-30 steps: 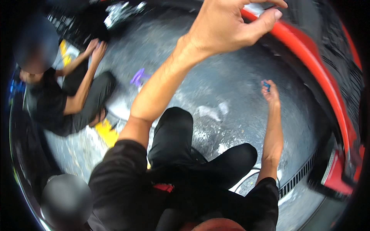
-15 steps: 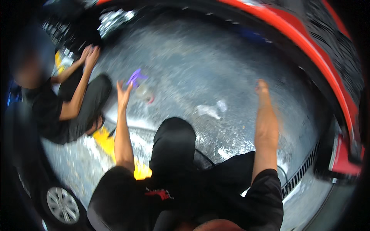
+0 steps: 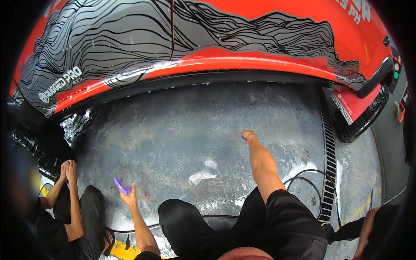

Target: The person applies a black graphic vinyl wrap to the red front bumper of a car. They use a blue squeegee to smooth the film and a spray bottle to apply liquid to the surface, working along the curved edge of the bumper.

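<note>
Lower left of frame: a second person's hands (image 3: 68, 168) sit pressed together by a black tyre (image 3: 30, 145), knees up. Just right of them, the left hand (image 3: 130, 197) reaches down to a purple curved tool (image 3: 121, 185) on the wet grey floor (image 3: 182, 125); fingers look loosely curled at the tool's lower end, but whether they actually grip it, cannot tell. Tool is small, bright purple, hook-shaped, lying lower left of centre. Centre: a white scrap (image 3: 203, 175) on the floor. Right of centre: the right hand (image 3: 248, 136) is planted on the floor, fingers closed around something small and blue, barely visible. Black hose (image 3: 303, 175) loops at right beside a drain grate (image 3: 329, 156). Red and grey car body (image 3: 195, 39) fills the top. Versus half a second ago: view tilted up to the car, left hand dropped to the tool.
</note>
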`<state>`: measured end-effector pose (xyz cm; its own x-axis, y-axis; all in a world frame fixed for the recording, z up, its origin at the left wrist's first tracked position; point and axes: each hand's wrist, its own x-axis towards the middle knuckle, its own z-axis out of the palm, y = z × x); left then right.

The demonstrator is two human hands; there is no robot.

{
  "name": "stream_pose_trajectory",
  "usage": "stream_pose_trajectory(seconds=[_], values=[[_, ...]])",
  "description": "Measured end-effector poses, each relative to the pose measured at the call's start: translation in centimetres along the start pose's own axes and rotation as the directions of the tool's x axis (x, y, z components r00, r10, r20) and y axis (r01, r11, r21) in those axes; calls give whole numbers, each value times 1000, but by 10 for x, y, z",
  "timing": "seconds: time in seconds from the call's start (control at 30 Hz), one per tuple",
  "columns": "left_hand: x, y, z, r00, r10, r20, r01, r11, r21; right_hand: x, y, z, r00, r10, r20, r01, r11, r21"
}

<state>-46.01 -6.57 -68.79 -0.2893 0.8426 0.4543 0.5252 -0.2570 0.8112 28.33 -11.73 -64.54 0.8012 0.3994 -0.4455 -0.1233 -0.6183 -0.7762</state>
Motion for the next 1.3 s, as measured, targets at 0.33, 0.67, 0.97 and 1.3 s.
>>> stream_pose_trajectory(seconds=[0.33,0.67,0.97,1.3], values=[[-20,30,49,969,-215,-120,152,907,-393,3,-16,33,996,-16,87,27,990,-136],[27,290,88,964,58,259,139,719,-681,-13,-18,33,968,-52,245,116,960,-254],[46,588,124,673,669,314,144,298,-944,-78,-58,82,452,-46,891,141,990,-21],[-22,640,197,365,779,509,519,284,-806,-187,-180,-20,346,-840,418,-97,411,906]])
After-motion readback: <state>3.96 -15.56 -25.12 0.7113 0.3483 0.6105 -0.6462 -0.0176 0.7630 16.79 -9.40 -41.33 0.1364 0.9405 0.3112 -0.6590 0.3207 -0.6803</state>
